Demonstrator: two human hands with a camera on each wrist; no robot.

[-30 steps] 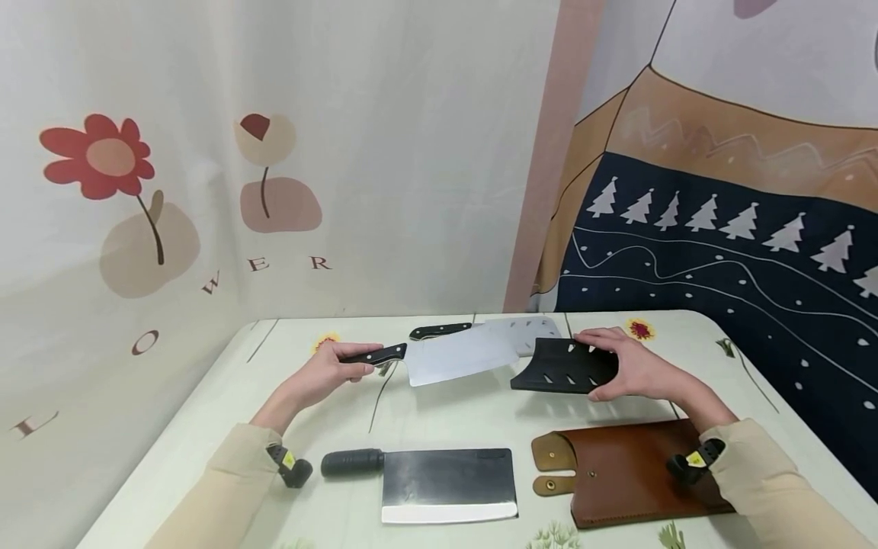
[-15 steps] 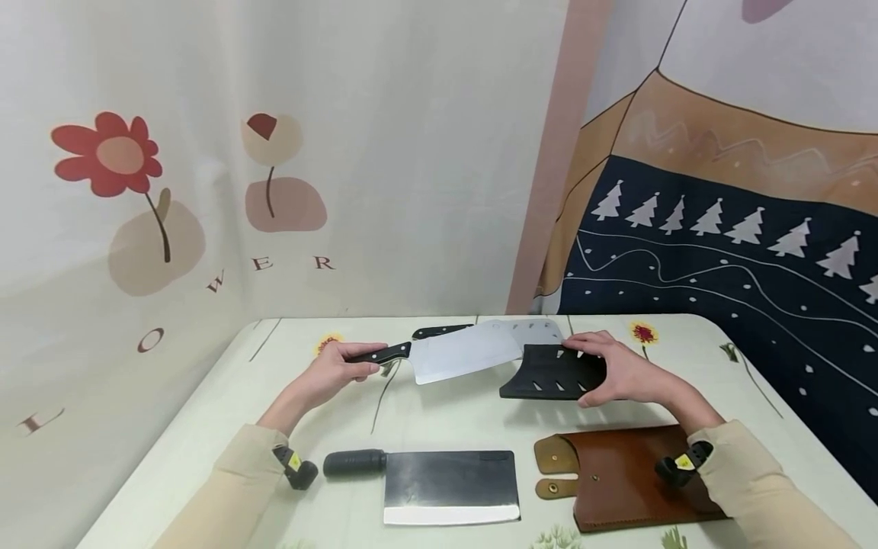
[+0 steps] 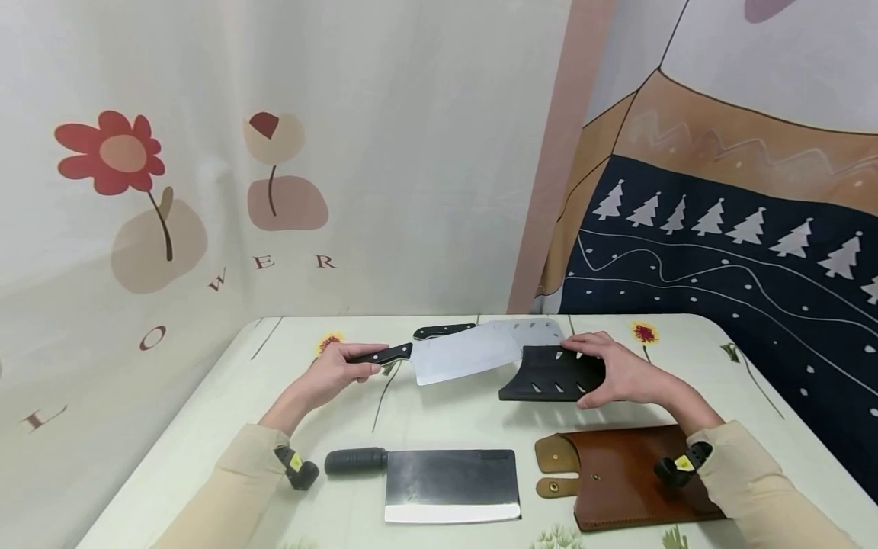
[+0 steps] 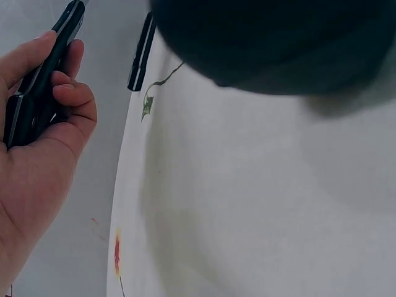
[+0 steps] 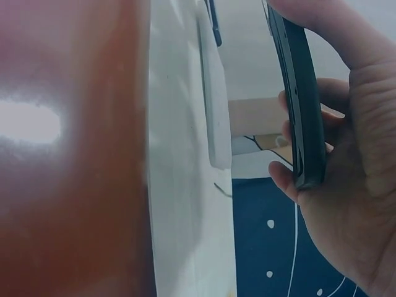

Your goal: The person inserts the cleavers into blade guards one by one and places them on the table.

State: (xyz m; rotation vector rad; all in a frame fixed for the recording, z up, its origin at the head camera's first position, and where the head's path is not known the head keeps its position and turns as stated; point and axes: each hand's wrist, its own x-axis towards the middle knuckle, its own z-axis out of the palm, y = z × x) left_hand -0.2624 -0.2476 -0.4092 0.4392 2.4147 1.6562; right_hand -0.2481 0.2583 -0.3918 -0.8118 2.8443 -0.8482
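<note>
My left hand [image 3: 328, 375] grips the black riveted handle of a cleaver [image 3: 463, 355], its bright blade pointing right above the table. In the left wrist view, curled fingers and thumb wrap that handle [image 4: 42, 80]. Opposite, my right hand [image 3: 627, 372] holds a black slotted blade guard [image 3: 549, 375] by its right end. The blade's front end meets the guard's left edge in the head view; whether it is inside cannot be told. The right wrist view shows the guard [image 5: 303, 105] edge-on between thumb and fingers.
Behind lies a second black-handled knife [image 3: 444, 331] whose blade is in a pale slotted guard [image 3: 538, 331]. In front are a dark-bladed cleaver [image 3: 449, 480] and a brown leather sheath [image 3: 631, 476] with two snap flaps. Curtains hang behind the table [image 3: 226, 427].
My right hand has brought the black guard left and slightly down, up to the cleaver's blade. The cleaver shifted slightly right in view, along with the whole scene. Over the last half second almost nothing moved.
</note>
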